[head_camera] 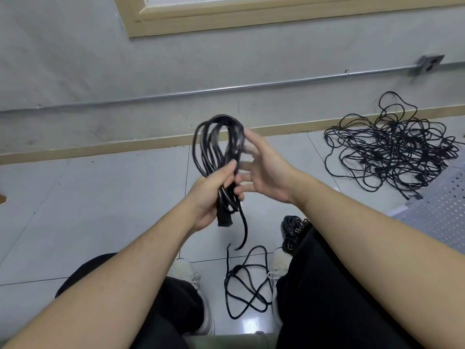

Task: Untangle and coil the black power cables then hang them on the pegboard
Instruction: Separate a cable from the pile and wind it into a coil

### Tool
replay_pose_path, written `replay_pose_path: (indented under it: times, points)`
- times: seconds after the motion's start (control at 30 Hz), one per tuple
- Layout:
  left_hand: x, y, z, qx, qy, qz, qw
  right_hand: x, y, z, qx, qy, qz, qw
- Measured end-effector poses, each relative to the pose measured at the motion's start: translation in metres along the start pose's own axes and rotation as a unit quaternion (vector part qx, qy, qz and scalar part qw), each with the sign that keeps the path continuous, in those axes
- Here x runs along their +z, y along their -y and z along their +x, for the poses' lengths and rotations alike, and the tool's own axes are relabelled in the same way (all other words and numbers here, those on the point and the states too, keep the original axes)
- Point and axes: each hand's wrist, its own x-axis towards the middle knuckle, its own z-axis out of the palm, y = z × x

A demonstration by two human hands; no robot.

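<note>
My left hand (210, 197) grips a coiled black power cable (214, 144) near its lower end, loops standing upward, with a plug and a loose tail hanging below the fist. My right hand (264, 170) is beside the loops with fingers spread, the fingertips touching the coil's right side. The tail runs down to a loose stretch of black cable (247, 280) lying on the floor between my feet. A big tangled heap of black cables (392, 147) lies on the floor at the right. A white pegboard (442, 210) lies flat at the far right.
A small coiled black bundle (292, 233) rests by my right knee. The grey wall carries a metal conduit (226, 89) and an outlet box (427, 64). My legs and white shoes (186, 270) fill the bottom of the view over the light tiled floor.
</note>
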Motion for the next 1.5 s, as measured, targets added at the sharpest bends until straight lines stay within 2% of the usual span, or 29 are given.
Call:
replay_pose_path:
  times: [0.07,0.13,0.2,0.27,0.43,0.5,0.57,0.63,0.73,0.8,0.9,1.03,1.1,1.17,1.2,1.3,1.33,1.43,1.5]
  points:
    - [-0.005,-0.007,0.003,0.028,-0.038,-0.028,0.999,-0.001,-0.009,0.001,0.049,0.060,-0.082,0.994]
    - [-0.008,-0.014,0.004,0.047,-0.063,-0.077,0.994,0.002,-0.019,-0.001,0.081,0.109,-0.189,0.973]
    - [-0.010,-0.021,0.005,0.063,-0.091,-0.134,0.985,0.006,-0.027,-0.004,0.114,0.118,-0.263,0.951]
    - [-0.014,-0.027,0.006,0.091,-0.142,-0.162,0.972,0.008,-0.032,-0.006,0.128,0.096,-0.318,0.935]
    - [-0.036,-0.038,0.010,0.114,-0.375,-0.083,0.916,-0.001,-0.025,-0.008,0.107,0.052,-0.404,0.907]
    - [-0.045,-0.042,0.010,0.094,-0.437,-0.018,0.894,-0.003,-0.022,-0.010,0.082,0.046,-0.412,0.906]
    - [-0.050,-0.041,0.010,0.063,-0.463,0.058,0.882,-0.006,-0.021,-0.009,0.031,0.022,-0.384,0.922]
    - [-0.051,-0.038,0.011,0.052,-0.452,0.134,0.880,-0.008,-0.017,-0.010,-0.009,0.006,-0.367,0.930]
    - [-0.045,-0.028,0.013,0.032,-0.393,0.291,0.872,-0.005,-0.013,-0.012,-0.065,-0.026,-0.348,0.935]
    - [-0.034,-0.020,0.014,0.015,-0.338,0.362,0.869,-0.002,-0.012,-0.011,-0.126,-0.076,-0.338,0.930]
    - [-0.014,-0.011,0.011,-0.016,-0.273,0.380,0.884,-0.006,-0.009,-0.008,-0.181,-0.190,-0.326,0.908]
    - [-0.004,-0.005,0.006,-0.046,-0.190,0.383,0.903,-0.013,-0.010,-0.009,-0.136,-0.312,-0.388,0.857]
    - [-0.007,-0.003,0.006,-0.033,-0.137,0.378,0.915,-0.012,-0.008,-0.012,-0.101,-0.340,-0.440,0.825]
    - [-0.015,-0.001,0.009,-0.023,-0.109,0.412,0.904,-0.011,-0.004,-0.013,-0.061,-0.337,-0.473,0.812]
    - [-0.018,0.000,0.011,-0.022,-0.113,0.431,0.895,-0.012,-0.003,-0.013,-0.037,-0.318,-0.465,0.825]
    - [-0.026,0.001,0.011,-0.025,-0.177,0.422,0.889,-0.021,-0.001,-0.017,0.032,-0.200,-0.356,0.912]
    - [-0.028,0.000,0.011,-0.022,-0.200,0.410,0.890,-0.024,0.001,-0.020,0.041,-0.163,-0.332,0.928]
    - [-0.032,-0.004,0.011,-0.004,-0.229,0.403,0.886,-0.027,0.004,-0.026,-0.029,-0.115,-0.277,0.954]
    - [-0.032,-0.004,0.012,0.000,-0.208,0.406,0.890,-0.022,0.006,-0.024,-0.108,-0.137,-0.232,0.957]
